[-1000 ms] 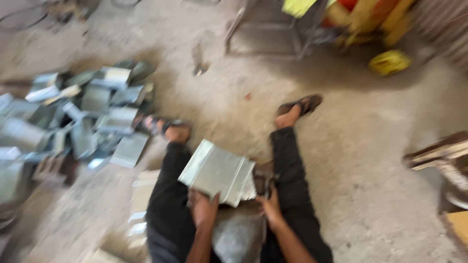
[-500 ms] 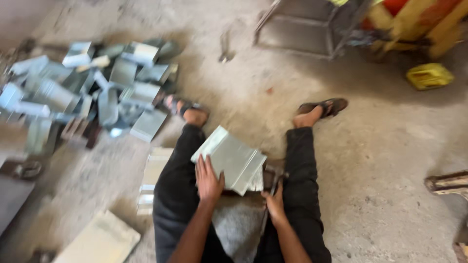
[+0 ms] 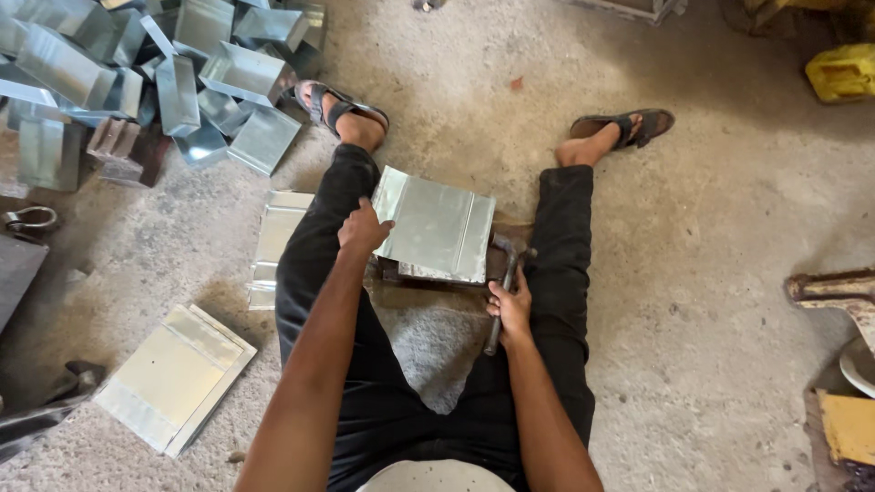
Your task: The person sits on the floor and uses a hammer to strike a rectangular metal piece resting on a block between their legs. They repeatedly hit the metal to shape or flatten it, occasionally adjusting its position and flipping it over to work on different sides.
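A: Head view, looking straight down; the person sits on the rough concrete floor (image 3: 693, 273) with legs spread, and a flat, creased sheet of shiny galvanised metal (image 3: 436, 226) lies between the knees on a dark block; where are the hands?

B: Left hand (image 3: 363, 230) clamps the sheet's left edge, fingers curled over it and thumb on top; right hand (image 3: 510, 305) is wrapped tight round the handle of a dark steel hammer (image 3: 501, 284), whose head rests just beside the sheet's right edge.

A: What else lies about?

B: A heap of folded grey sheet-metal boxes (image 3: 155, 73) at upper left, near the left sandalled foot (image 3: 344, 107); 2 flat metal blanks (image 3: 175, 378) on the floor by the left leg; a yellow plastic container (image 3: 843, 71) far right.

A: What could go wrong?

B: I judge the left fingers sit close to any strike line, so a glancing blow could catch them; the cut edge is bare and likely sharp, so a slip of the grip could slice the palm; the sheet overhangs its block and could tip or skid if struck off-centre.
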